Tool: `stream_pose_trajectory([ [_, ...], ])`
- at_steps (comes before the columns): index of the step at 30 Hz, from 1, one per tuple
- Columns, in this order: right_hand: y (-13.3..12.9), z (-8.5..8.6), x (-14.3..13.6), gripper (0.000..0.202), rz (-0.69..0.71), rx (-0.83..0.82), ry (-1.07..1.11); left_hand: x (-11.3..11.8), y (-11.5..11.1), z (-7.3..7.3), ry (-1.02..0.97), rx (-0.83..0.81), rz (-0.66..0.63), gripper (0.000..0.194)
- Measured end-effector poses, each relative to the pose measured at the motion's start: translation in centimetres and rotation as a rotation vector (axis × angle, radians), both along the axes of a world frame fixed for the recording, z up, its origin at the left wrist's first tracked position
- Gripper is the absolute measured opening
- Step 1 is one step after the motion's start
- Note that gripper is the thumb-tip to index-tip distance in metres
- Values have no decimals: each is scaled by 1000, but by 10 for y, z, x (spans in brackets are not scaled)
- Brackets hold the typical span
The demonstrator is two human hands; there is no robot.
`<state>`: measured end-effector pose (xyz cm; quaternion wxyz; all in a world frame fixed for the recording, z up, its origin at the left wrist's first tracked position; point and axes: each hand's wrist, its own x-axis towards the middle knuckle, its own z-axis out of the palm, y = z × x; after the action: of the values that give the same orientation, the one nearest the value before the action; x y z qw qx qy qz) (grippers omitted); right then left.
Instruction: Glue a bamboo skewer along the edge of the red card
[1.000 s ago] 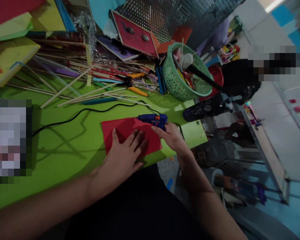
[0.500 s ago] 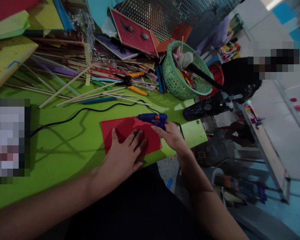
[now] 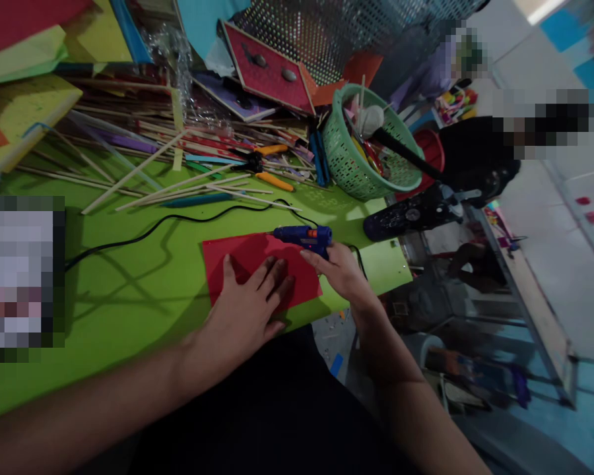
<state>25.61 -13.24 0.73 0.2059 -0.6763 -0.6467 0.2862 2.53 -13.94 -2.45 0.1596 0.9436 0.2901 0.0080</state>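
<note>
A red sheet of card (image 3: 237, 254) lies flat on the green table (image 3: 129, 297). My left hand (image 3: 242, 310) presses on it, palm down with fingers spread. My right hand (image 3: 341, 270) grips the handle of a blue glue gun (image 3: 301, 235), whose nozzle points left along the card's far edge. The gun's black cord (image 3: 168, 221) trails leftward across the table.
A heap of wooden sticks (image 3: 178, 152) and orange-handled pliers (image 3: 264, 165) lies behind the card. A green basket (image 3: 356, 165) of tools stands at the back right, with a black device (image 3: 410, 214) beside it. Coloured boards are stacked at the far left. The table ends just right of my right hand.
</note>
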Motion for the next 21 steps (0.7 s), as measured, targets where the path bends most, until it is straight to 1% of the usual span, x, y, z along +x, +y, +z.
stream_pose_trajectory([
  [6, 0, 1, -7, 32, 17, 5, 25, 0, 1, 3, 21, -15, 14, 68],
  [15, -6, -1, 7, 32, -52, 26, -22, 1, 0, 2, 0, 27, 30, 67],
  [21, -4, 1, 2, 33, -32, 14, -37, 1, 0, 1, 23, 36, -1, 69],
])
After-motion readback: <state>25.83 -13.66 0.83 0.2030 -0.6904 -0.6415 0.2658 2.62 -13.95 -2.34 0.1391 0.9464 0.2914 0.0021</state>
